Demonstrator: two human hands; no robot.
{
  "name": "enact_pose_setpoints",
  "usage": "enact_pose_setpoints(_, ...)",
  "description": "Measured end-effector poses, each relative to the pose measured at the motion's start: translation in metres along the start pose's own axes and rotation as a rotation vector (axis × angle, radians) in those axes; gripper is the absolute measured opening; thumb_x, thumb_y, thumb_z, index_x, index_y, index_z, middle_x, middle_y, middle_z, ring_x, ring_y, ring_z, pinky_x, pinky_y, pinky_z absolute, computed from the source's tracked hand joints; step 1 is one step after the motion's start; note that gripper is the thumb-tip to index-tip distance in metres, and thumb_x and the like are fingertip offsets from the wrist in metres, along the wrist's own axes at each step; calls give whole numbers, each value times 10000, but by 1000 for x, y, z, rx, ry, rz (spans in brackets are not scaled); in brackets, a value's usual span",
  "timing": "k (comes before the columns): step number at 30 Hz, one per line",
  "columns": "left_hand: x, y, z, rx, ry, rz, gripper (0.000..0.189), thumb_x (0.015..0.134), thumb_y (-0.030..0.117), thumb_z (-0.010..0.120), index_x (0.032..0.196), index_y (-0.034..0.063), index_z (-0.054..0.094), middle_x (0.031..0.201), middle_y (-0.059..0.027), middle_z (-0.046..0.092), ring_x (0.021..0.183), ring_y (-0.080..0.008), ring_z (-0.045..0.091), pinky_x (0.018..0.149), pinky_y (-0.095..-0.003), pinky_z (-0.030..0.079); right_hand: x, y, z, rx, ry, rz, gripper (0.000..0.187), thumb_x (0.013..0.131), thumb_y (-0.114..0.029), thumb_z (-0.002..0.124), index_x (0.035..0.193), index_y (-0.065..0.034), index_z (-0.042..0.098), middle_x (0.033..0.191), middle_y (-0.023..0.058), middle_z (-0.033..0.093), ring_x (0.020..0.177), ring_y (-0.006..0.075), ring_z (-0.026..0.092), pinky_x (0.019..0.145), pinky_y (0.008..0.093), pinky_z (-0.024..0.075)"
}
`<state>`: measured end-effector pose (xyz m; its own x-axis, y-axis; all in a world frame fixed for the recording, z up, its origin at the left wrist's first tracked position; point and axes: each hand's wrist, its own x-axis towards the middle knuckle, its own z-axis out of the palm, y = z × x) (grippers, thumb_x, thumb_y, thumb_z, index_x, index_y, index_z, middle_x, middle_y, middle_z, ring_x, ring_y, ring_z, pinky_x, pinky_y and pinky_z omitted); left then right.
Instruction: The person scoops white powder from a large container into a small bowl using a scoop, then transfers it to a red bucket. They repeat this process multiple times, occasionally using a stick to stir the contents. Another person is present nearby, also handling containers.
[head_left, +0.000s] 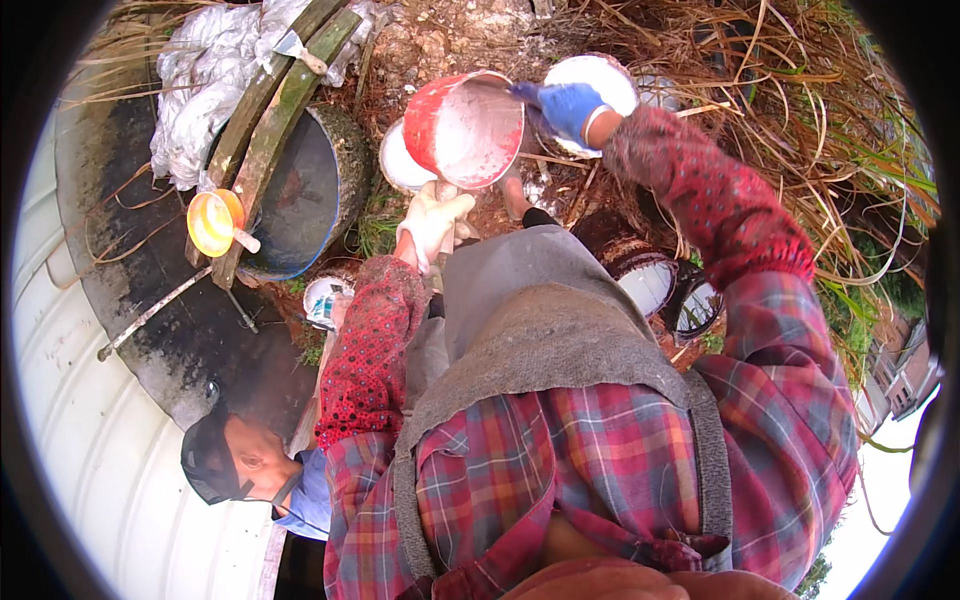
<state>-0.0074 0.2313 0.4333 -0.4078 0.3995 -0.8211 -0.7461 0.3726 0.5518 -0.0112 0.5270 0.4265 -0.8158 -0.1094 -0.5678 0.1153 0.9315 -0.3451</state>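
Note:
My left hand, in a cream glove, grips the short handle of a red dipper. The dipper is tilted, so its round, white-smeared inside faces me. My right hand wears a blue glove and is blurred. Its fingertips are at the dipper's right rim; I cannot tell whether they touch it or hold something. Below and beyond that hand stands a bucket with white contents. Another white-filled container shows partly behind the dipper's left side.
A large round tub of dark liquid stands left, crossed by wooden planks. A scraper and a yellow dipper rest on them. White plastic sheeting lies behind. Another person is close at left. Dark buckets stand right.

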Motion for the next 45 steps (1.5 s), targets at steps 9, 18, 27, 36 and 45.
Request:
enact_pose_setpoints(9, 10, -39, 18, 16, 103, -31, 407, 828, 168, 696, 1137, 14, 481, 811, -43, 565, 557, -152, 559, 524, -312, 495, -42, -66, 127, 1261, -344, 413, 404, 893, -297, 624, 1206, -43, 654, 1067, 202, 705, 944, 357, 690, 821, 436, 522)
enact_pose_setpoints(18, 12, -22, 9, -77, 61, -79, 405, 818, 207, 701, 1136, 50, 505, 781, -33, 576, 573, -154, 580, 526, -314, 496, -5, -2, 40, 72, -51, 21, 395, 924, -269, 595, 1298, -144, 602, 1015, 206, 715, 934, 392, 696, 813, 482, 552)
enact_pose_setpoints(27, 14, -44, 21, 20, 148, -60, 493, 812, 150, 675, 1231, 26, 446, 830, -60, 584, 551, -148, 571, 509, -327, 499, -32, -38, 178, 1146, -232, 209, 457, 945, -275, 670, 1347, -71, 597, 991, 31, 713, 630, 98, 565, 535, 271, 437)
enact_pose_setpoints(36, -1, -34, 15, -75, 77, -107, 482, 819, 178, 688, 1217, 40, 454, 799, -41, 580, 545, -156, 567, 515, -328, 490, -14, -7, 57, 132, 49, -21, 384, 980, -299, 550, 1270, -49, 577, 858, 232, 696, 840, 415, 683, 746, 481, 547)
enact_pose_setpoints(45, -5, -66, 18, -113, 116, -107, 442, 829, 207, 686, 1167, 33, 460, 811, -51, 574, 572, -164, 583, 507, -338, 489, -38, -69, 114, 804, -311, 97, 460, 953, -274, 624, 1361, -68, 577, 1023, 136, 692, 808, 232, 629, 689, 374, 505)
